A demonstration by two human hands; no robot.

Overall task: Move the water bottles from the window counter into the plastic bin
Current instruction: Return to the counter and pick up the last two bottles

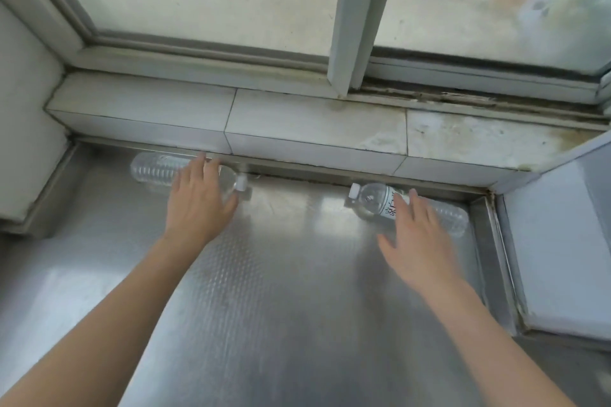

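Two clear water bottles lie on their sides on the embossed steel counter (281, 291), against its back edge under the window. The left bottle (152, 170) has its white cap pointing right. My left hand (198, 205) is spread over its middle, fingers apart, not closed on it. The right bottle (373, 201) has a white label and its cap pointing left. My right hand (416, 241) hovers over its right half with fingers spread, holding nothing. No plastic bin is in view.
A tiled sill (297, 122) runs behind the counter, stained at its right end. Above it stands a sliding window (198, 3) with a grimy track. A white wall (23, 92) bounds the left and a raised panel (562, 241) the right.
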